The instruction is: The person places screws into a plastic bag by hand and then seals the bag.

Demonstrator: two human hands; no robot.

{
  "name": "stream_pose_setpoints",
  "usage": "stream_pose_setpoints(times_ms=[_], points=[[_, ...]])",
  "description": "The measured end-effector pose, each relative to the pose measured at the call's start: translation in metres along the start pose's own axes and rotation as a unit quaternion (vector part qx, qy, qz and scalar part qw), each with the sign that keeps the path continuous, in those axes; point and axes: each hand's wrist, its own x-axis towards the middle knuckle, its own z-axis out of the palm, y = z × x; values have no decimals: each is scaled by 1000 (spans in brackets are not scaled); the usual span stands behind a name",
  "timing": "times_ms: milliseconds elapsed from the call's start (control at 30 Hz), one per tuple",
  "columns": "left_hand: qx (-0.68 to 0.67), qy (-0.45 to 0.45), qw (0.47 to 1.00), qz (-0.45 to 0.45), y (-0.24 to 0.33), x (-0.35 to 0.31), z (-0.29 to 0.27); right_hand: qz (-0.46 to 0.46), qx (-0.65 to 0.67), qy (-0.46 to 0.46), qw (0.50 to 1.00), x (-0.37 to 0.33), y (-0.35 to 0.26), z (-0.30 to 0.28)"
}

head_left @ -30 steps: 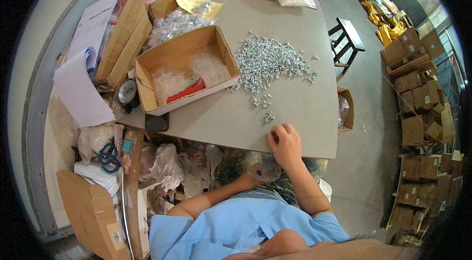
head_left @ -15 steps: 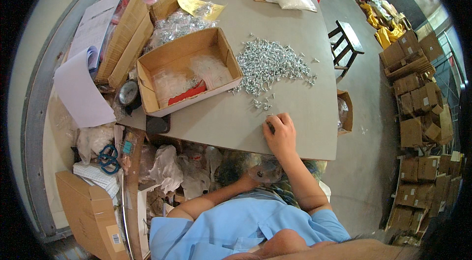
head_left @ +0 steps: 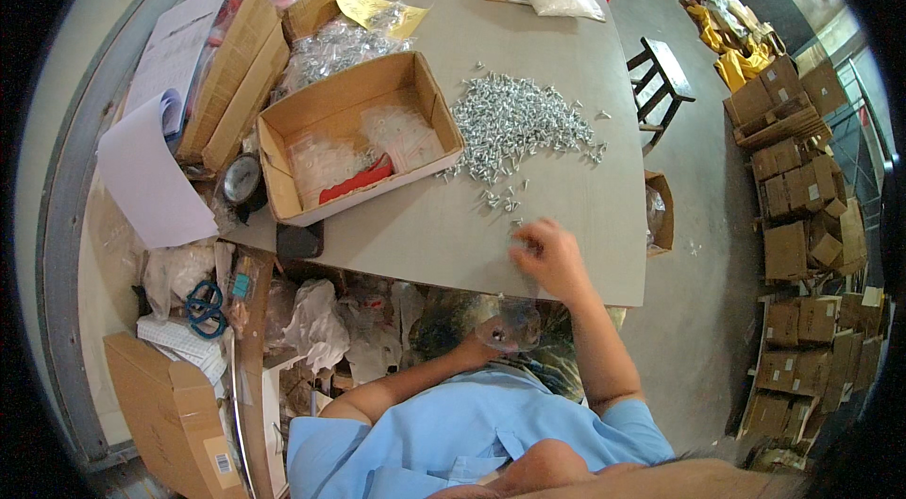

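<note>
My right hand (head_left: 549, 258) is over the table's near edge, slightly blurred, its fingers curved and apart from the thumb with nothing visible between them. Just beyond the fingertips lies a loose screw (head_left: 516, 223). Below the edge, my left hand (head_left: 479, 348) holds a clear plastic bag (head_left: 519, 329); a small dark spot shows in it, and my left fingers are partly hidden. A faint blurred streak runs between the table edge and the bag. The large pile of silver screws (head_left: 519, 121) spreads farther up the table, with a few stragglers toward my right hand.
Left of the pile stands an open cardboard box (head_left: 354, 88) holding clear bags and a red item. Behind it are bagged hardware (head_left: 344, 50) and a yellow sheet (head_left: 382, 13). A black stool (head_left: 665, 79) and a carton (head_left: 661, 211) stand right of the table (head_left: 604, 244).
My right hand has shifted slightly right and toward me, its fingers loosening from the tabletop. The left hand stays with the bag below the edge. The view has shifted slightly.
</note>
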Motion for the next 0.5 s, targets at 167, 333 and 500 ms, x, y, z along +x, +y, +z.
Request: stream_pose_setpoints(times_ms=[167,333,500], points=[[-24,-17,998,-53,10,1,-4,-139,-130,166,968,35,14,17],[7,-24,993,-117,34,1,-9,-80,-123,114,983,22,20,17],[-6,-4,999,-47,22,-1,-6,-45,-91,-121,987,-12,2,1]])
